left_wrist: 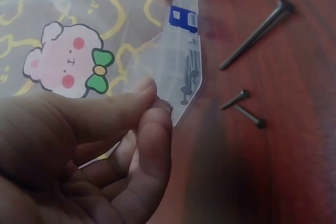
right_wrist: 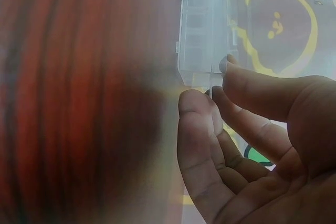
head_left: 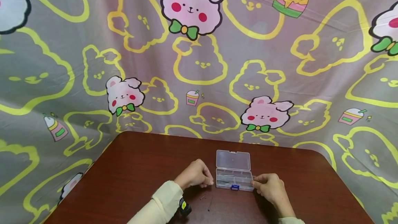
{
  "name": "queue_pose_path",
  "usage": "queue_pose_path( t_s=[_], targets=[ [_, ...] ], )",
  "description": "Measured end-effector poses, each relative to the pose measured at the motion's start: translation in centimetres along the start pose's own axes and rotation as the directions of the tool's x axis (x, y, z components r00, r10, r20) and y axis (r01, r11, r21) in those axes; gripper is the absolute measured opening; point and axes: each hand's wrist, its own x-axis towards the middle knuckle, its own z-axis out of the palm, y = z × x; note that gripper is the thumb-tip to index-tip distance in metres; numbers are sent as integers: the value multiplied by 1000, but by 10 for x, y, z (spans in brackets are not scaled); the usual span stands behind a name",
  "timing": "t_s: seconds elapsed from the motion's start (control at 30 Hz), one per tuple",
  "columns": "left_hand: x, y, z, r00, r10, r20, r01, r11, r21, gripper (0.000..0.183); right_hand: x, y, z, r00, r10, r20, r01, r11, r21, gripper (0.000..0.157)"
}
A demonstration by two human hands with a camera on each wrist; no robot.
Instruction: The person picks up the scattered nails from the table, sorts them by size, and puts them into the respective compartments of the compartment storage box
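A clear plastic compartment box point(head_left: 242, 184) with a blue latch point(head_left: 235, 187) lies on the table, its lid point(head_left: 233, 160) raised at the back. Several nails point(head_left: 224, 182) lie in its left compartments. My left hand point(head_left: 196, 175) is just off the box's left end. In the left wrist view, its thumb and forefinger pinch a small dark bit point(left_wrist: 165, 105), apparently a nail end; the rest is hidden. My right hand point(head_left: 270, 186) pinches the box's right end. In front of the box, a long nail point(left_wrist: 257, 34) and two short nails point(left_wrist: 235, 99) lie loose.
The dark red-brown table point(head_left: 149, 161) carries the box and loose nails. A patterned cloth point(head_left: 202, 61) hangs behind and at both sides. A black band with a yellow mark point(head_left: 185, 207) sits at my left wrist.
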Motion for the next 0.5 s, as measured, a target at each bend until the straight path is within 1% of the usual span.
queue_pose_path(
  t_s=[0.27,0.5],
  targets=[
    [-19,-3,-5,997,-56,51,59,996,-73,14,1,1,0,1000,1,-2,-1,1000,25,11],
    [-30,-11,-7,997,-59,58,63,996,-71,17,1,1,0,1000,6,3,-6,1000,28,11]
  ],
)
